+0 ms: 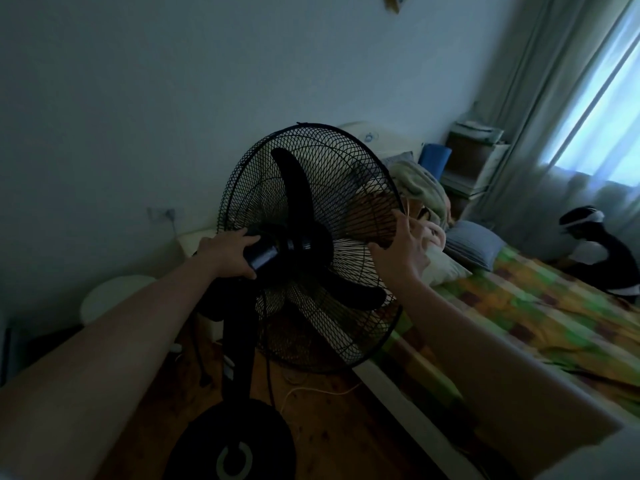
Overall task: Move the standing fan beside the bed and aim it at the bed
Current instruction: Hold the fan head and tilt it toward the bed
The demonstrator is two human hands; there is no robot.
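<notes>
A black standing fan (311,202) stands on the wooden floor right beside the bed (540,317), its round base (235,441) near my feet. I look at the back of its wire cage, and the cage faces toward the bed. My left hand (228,251) is wrapped around the black motor housing behind the cage. My right hand (398,251) grips the right rim of the cage, fingers spread against the wires. The bed has a green and yellow patterned cover, with pillows at its head.
A white wall runs behind the fan, with a socket (162,214) low on it. A round white stool (114,299) stands at the left. Cables (311,393) lie on the floor by the pole. A black-and-white plush toy (602,258) sits on the bed; shelves and a curtained window lie beyond.
</notes>
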